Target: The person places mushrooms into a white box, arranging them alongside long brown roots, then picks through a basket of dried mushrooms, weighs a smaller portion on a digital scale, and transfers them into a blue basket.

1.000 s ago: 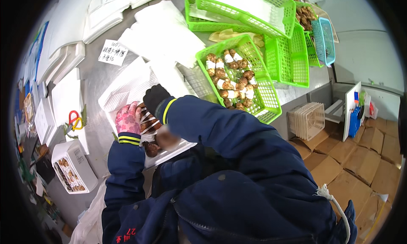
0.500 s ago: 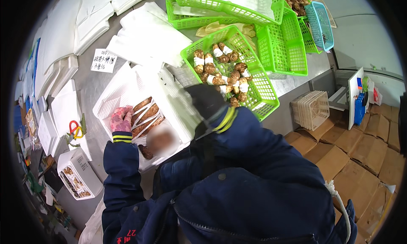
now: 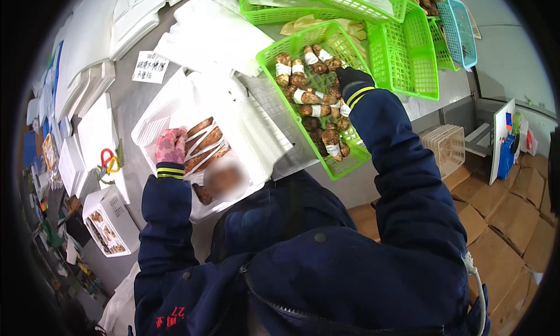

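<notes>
My left hand (image 3: 171, 146), in a pink patterned glove, is at the left side of a white foam box (image 3: 153, 121). Its fingers curl against the ends of several brown mushrooms (image 3: 208, 155) with white strips across them, and what they pinch is hidden. A round blurred patch covers part of the box's near end, with a dark mushroom (image 3: 202, 193) beside it. My right hand (image 3: 353, 83), in a black glove, reaches over the right side of a green basket (image 3: 364, 155) of mushrooms (image 3: 315, 97), many in white paper bands. Its fingers bend down by the mushrooms; their tips are hidden.
Stacked white foam lids (image 3: 256, 123) lie right of the box. More green baskets (image 3: 408, 50) and a blue basket (image 3: 458, 32) stand far right. At left are scissors (image 3: 109, 161) and a filled white box (image 3: 111, 222). A handwritten card (image 3: 150, 67) lies behind.
My right hand has swung from beside the foam lids out to the green basket's right side. My left hand stays at the foam box. The whole view has shifted slightly.
</notes>
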`<state>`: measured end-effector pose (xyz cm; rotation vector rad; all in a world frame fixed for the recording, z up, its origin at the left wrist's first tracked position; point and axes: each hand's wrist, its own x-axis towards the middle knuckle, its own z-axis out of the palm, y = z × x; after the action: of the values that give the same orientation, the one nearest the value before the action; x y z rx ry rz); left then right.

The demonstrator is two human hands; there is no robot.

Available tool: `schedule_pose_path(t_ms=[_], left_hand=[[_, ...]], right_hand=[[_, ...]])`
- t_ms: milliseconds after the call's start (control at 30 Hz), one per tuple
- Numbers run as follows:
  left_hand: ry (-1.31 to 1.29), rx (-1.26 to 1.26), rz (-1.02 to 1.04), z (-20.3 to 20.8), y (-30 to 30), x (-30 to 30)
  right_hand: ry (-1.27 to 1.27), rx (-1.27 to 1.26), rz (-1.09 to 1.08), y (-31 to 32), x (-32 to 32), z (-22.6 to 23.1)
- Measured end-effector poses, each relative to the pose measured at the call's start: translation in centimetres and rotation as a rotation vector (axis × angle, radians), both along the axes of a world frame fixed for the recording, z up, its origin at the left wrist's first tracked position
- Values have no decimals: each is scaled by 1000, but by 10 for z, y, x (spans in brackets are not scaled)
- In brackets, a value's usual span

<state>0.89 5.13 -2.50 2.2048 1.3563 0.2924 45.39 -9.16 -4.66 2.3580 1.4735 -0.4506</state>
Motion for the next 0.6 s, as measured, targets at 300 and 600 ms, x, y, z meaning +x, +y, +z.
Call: schedule_pose_path(t_ms=[300, 600], left_hand=[[-247, 183, -34, 47, -37, 34], [-208, 271, -107, 71, -66, 75]], right_hand=[[457, 527, -257, -12, -17, 101], [1052, 461, -369, 67, -184, 107]])
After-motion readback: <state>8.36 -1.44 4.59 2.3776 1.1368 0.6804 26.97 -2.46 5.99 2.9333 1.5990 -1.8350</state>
